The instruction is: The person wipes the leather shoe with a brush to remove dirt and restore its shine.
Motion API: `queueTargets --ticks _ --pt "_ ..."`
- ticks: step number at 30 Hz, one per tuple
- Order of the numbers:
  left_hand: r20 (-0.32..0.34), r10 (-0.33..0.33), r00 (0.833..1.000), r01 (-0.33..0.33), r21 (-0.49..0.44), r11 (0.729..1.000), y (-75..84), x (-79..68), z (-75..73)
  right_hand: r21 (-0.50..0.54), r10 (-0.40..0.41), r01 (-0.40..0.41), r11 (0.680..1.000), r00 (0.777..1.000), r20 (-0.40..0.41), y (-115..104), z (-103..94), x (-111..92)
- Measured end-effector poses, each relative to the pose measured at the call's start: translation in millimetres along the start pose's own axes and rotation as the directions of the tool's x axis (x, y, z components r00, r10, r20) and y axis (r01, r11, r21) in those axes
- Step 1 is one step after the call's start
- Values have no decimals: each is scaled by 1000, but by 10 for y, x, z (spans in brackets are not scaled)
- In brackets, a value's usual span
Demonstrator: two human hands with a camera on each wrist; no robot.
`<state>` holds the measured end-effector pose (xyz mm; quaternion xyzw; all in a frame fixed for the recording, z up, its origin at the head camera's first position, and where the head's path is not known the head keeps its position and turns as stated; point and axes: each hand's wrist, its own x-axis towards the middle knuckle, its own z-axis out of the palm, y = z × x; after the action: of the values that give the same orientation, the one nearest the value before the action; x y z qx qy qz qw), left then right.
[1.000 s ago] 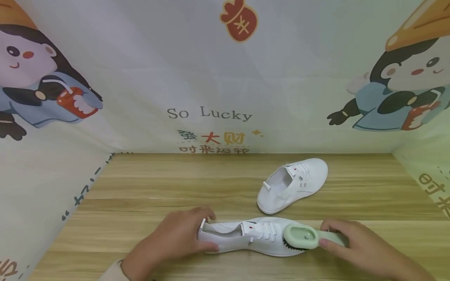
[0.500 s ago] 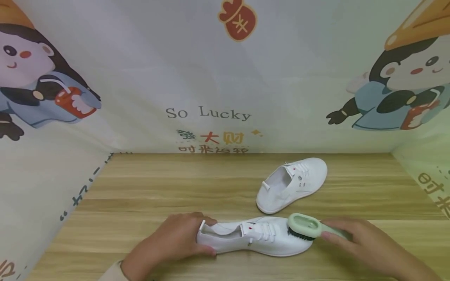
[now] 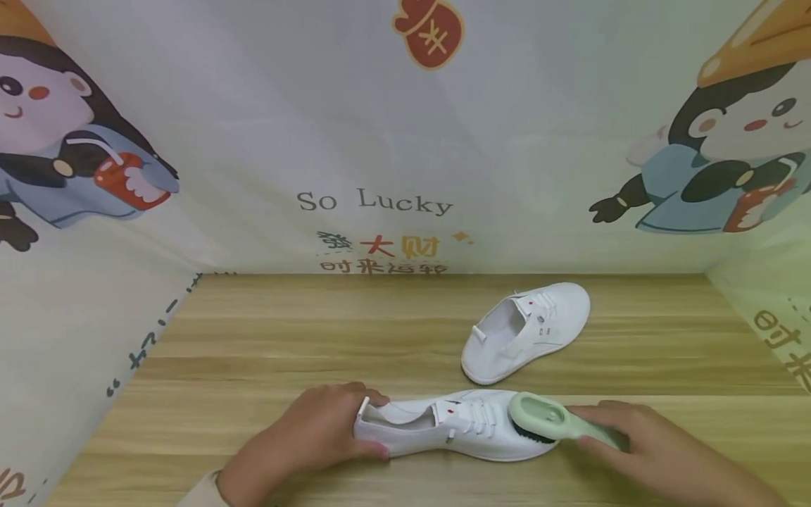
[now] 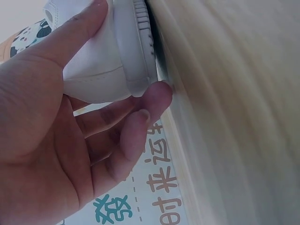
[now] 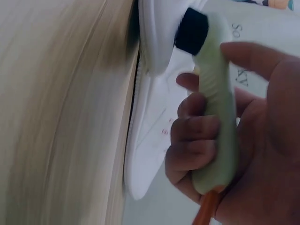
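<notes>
A white lace-up shoe (image 3: 418, 438) lies flat near the front of the wood-grain table, its toe to the right. At its heel, my left hand (image 3: 323, 426) grips it, thumb on the near side and fingers behind; the left wrist view shows the thumb along the shoe's side (image 4: 96, 61). My right hand (image 3: 640, 436) holds a pale green brush (image 3: 538, 415) by its handle, with fingers curled round it in the right wrist view (image 5: 218, 126). The brush's black bristles touch the shoe's toe.
A second white shoe (image 3: 529, 331) sits behind the first, angled with its toe to the back right. The wood-grain table (image 3: 285, 331) ends at a printed cloth backdrop (image 3: 538, 141), which also rises on both sides. In the right wrist view an orange-brown piece (image 5: 206, 206) hangs from the brush's handle end.
The brush has moved over the shoe's toe, first toward the far side, then back left and nearer. My left hand stays on the heel; the second shoe has not moved.
</notes>
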<state>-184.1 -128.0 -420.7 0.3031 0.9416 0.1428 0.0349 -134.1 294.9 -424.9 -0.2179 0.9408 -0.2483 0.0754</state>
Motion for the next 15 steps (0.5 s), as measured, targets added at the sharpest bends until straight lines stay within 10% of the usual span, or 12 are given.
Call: queueTargets --ticks 10,15 --pt "-13 8 1000 -8 12 1000 12 21 -47 -131 93 -112 985 986 -139 -150 18 31" --pt "6 0 1000 0 10 1000 9 10 -32 -101 159 -161 982 987 -32 -75 -4 10"
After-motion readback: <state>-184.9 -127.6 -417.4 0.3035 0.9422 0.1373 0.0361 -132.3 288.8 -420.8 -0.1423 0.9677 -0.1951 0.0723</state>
